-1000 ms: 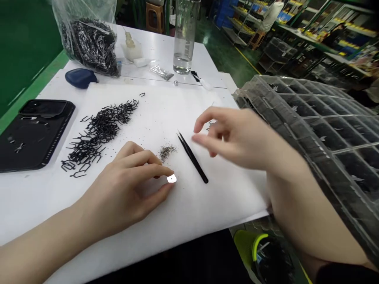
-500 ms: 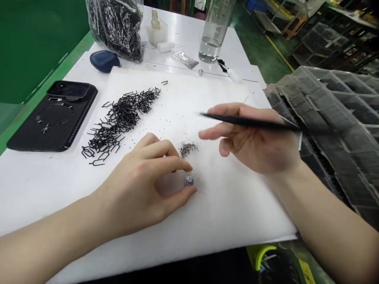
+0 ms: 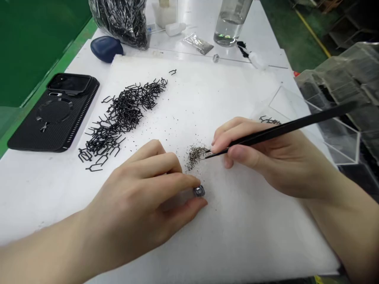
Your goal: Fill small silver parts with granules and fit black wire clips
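Between the index finger and thumb of my left hand (image 3: 148,193) is a small grey metal block (image 3: 199,191), close to the white sheet (image 3: 254,232). My right hand (image 3: 272,161) is closed around black tweezers (image 3: 284,128), whose slightly parted tips point left. These tips reach the right edge of a small pile of tiny dark grains (image 3: 194,157). Whether a grain is between them is too small to tell. Farther left lies a heap of black forked pieces (image 3: 126,112), with one loose piece beyond it.
A black phone-like device (image 3: 53,114) lies at left, near a dark blue rounded object (image 3: 106,48). Behind are a stuffed plastic bag (image 3: 121,19), a small bag (image 3: 198,42) and a bottle of clear liquid (image 3: 227,29). At right, a clear tray (image 3: 340,146) adjoins compartment boxes (image 3: 349,75).
My right hand has lowered and turned, bringing the tweezers from mid-air down to the grains. My left fingers have closed in on the metal block. The view has shifted slightly.
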A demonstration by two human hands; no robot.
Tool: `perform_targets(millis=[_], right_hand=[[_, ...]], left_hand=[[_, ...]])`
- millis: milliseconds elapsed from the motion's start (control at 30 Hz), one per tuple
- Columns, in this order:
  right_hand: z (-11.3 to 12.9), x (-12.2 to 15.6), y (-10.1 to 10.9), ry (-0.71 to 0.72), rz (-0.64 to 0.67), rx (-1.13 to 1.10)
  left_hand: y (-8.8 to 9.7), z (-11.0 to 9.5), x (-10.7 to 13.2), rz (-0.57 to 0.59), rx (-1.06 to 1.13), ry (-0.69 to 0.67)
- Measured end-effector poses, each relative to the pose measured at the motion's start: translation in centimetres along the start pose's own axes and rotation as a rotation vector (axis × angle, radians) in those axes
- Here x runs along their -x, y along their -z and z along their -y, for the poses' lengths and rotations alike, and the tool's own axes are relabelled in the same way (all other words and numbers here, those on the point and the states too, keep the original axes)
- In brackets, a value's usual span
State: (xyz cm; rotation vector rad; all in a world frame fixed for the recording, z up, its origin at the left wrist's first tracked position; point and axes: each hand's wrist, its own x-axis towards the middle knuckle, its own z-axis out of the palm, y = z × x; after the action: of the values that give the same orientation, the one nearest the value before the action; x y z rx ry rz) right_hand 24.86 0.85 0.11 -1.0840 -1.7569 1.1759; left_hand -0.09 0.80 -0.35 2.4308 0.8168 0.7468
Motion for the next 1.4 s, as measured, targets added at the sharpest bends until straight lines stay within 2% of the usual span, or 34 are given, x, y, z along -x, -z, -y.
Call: perform_targets(millis=[100,267,433,933,1267,1400], right_hand=[[-0.04,0.30,0.13,0.019,0.023,0.115],[0.01,0.64,-0.06,0.012,-0.089,0.216],[-0.07,0.52,-0.53,-0.021,-0.158,0.172],[-0.18,0.50,-0.54,-0.017,-0.120,0.213],[-0.21,0.44,-0.65,-0.006,-0.157,0.135],[-0.13,0.28,-0.67,-0.005,-0.163,0.123]], left_hand=[[0.11,-0.14,-0.22,0.033,-0.004,0.018],[-0.11,0.04,-0.30,0.033,0.041,0.037],[-0.04,0.09,-0.28,0.047,0.072,0.078],[0.08,0.08,-0.31,0.055,0.115,0.084],[0.01,0.06,-0.42,0.033,0.136,0.099],[0.20,-0.08,-0.52,0.061,0.125,0.109]])
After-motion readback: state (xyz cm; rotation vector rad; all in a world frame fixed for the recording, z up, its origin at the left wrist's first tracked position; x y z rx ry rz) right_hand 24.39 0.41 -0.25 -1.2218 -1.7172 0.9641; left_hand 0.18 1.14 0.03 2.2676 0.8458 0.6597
